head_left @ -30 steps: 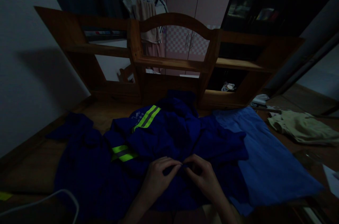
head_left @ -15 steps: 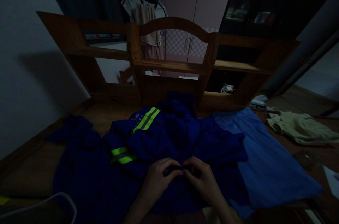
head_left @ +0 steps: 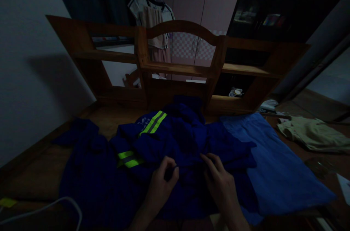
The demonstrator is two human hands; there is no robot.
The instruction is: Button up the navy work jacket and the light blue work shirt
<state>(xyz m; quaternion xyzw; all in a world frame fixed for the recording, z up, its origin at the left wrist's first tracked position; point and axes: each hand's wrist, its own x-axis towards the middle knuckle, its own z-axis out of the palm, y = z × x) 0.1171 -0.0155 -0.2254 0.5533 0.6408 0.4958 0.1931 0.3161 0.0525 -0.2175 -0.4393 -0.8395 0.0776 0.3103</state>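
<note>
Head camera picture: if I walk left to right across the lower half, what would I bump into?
White cable, lower yellow-green stripe, left hand, right hand, light blue cloth, white flat thing at the right edge.

- Open gap between the left hand [head_left: 162, 181] and the right hand [head_left: 222, 181], above the dark blue garment [head_left: 186, 140].
- Far side: an upright wooden shelf [head_left: 177, 67] blocks the way, except through its openings.
- Left: bare tabletop [head_left: 34, 172] beside the garment, then a wall [head_left: 22, 81].
- Near left: a white cable [head_left: 49, 204] loops across.
- Right: flat light blue cloth [head_left: 276, 167]; room above it.
</note>
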